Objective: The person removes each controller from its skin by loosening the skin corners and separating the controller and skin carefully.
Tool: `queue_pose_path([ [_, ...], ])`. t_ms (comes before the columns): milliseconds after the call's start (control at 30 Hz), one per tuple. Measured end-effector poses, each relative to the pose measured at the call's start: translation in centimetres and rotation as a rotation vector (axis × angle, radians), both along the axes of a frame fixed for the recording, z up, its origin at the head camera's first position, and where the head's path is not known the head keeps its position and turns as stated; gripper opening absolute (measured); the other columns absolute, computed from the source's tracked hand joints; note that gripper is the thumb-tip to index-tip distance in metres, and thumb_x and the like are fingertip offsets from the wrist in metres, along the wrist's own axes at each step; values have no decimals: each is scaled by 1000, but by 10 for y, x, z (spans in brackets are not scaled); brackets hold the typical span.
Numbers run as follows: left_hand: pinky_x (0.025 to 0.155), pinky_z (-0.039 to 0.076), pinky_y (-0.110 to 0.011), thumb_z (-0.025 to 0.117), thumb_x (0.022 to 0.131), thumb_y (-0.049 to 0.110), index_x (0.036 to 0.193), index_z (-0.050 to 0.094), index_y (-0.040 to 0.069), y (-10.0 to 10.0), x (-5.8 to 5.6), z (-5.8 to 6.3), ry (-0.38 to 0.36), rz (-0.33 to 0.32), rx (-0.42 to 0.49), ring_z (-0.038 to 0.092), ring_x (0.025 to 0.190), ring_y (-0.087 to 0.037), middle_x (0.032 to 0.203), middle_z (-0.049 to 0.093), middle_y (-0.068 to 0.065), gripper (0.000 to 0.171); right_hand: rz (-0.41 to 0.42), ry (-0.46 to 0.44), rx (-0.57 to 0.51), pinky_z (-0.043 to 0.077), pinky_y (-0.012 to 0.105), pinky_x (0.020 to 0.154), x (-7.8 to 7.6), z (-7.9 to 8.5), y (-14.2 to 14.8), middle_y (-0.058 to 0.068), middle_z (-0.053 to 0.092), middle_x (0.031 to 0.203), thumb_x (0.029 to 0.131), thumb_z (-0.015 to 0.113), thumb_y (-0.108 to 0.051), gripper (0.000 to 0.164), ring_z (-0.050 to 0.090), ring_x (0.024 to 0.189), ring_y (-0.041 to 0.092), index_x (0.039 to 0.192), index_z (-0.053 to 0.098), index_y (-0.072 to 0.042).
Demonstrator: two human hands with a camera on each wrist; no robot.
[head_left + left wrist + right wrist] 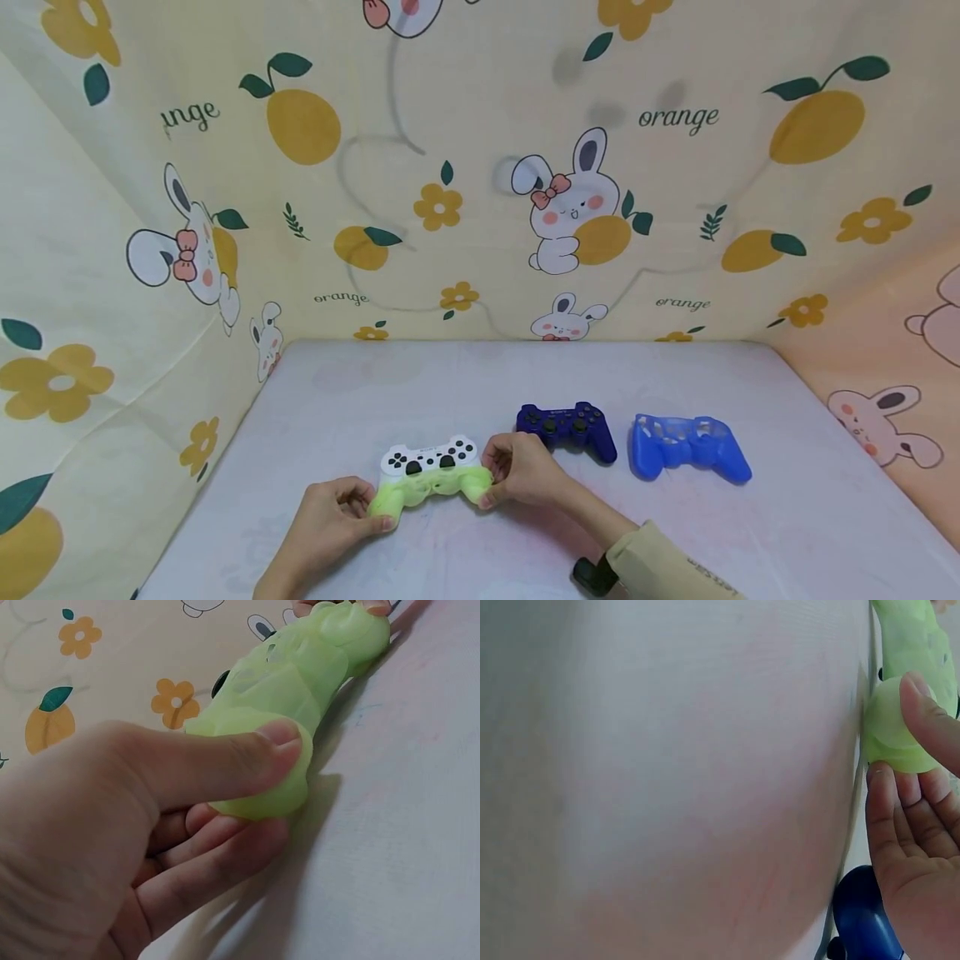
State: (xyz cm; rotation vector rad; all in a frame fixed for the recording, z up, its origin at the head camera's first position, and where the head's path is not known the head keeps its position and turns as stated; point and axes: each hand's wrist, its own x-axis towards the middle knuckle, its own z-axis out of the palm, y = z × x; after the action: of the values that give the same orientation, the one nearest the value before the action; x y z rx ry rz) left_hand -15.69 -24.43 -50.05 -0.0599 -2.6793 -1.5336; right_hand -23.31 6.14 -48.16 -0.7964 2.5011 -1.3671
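A white game controller is partly inside a soft, translucent yellow-green silicone cover. The cover wraps its two handles and lower edge, while the buttons and top edge show bare. My left hand pinches the left handle through the cover, its thumb on top in the left wrist view. At the other end, my right hand grips the right handle between thumb and fingers. The far ends of the controller are partly hidden by fingers in the wrist views.
Just behind my right hand lies a dark blue controller, partly covered by that hand. Further right is a blue silicone cover. All of it is on a whitish table, bounded by printed cloth walls at the back and sides.
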Motion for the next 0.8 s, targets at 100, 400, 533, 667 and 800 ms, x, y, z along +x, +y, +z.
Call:
queue_pose_path([
  [100, 54, 47, -26, 96, 57, 21, 77, 66, 11, 0, 0, 0, 4, -4, 3, 55, 58, -13, 65, 58, 3, 38, 1, 4, -1, 48, 25, 59, -1, 0, 1, 4, 63, 73, 54, 97, -12, 42, 56, 63, 10, 79, 63, -14],
  [400, 53, 47, -26, 96, 58, 21, 76, 66, 11, 1, 0, 2, -3, -10, -20, 54, 57, -13, 64, 58, 3, 36, 17, -4, -22, 47, 24, 58, -1, 0, 2, 5, 62, 73, 55, 97, -11, 42, 55, 63, 10, 80, 63, -11],
  [533, 53, 46, -26, 95, 59, 19, 76, 66, 11, 2, 0, 2, 2, -10, -38, 54, 57, -13, 63, 57, 4, 34, 19, -6, -18, 47, 24, 57, -1, 0, 2, 5, 62, 72, 55, 97, -11, 42, 54, 62, 8, 80, 63, -13],
  [667, 53, 46, -26, 95, 59, 19, 75, 66, 12, 1, -1, 1, 11, -12, -55, 53, 57, -12, 63, 57, 5, 34, 23, -2, -13, 46, 24, 57, 0, 0, 2, 5, 61, 72, 56, 97, -11, 42, 53, 62, 8, 80, 62, -13],
  [800, 53, 46, -26, 95, 59, 20, 75, 66, 12, 0, -1, 0, 9, -15, -54, 54, 56, -12, 63, 57, 5, 34, 27, -2, -11, 46, 23, 58, 0, -1, 2, 6, 62, 72, 56, 97, -11, 42, 54, 63, 8, 80, 62, -13],
])
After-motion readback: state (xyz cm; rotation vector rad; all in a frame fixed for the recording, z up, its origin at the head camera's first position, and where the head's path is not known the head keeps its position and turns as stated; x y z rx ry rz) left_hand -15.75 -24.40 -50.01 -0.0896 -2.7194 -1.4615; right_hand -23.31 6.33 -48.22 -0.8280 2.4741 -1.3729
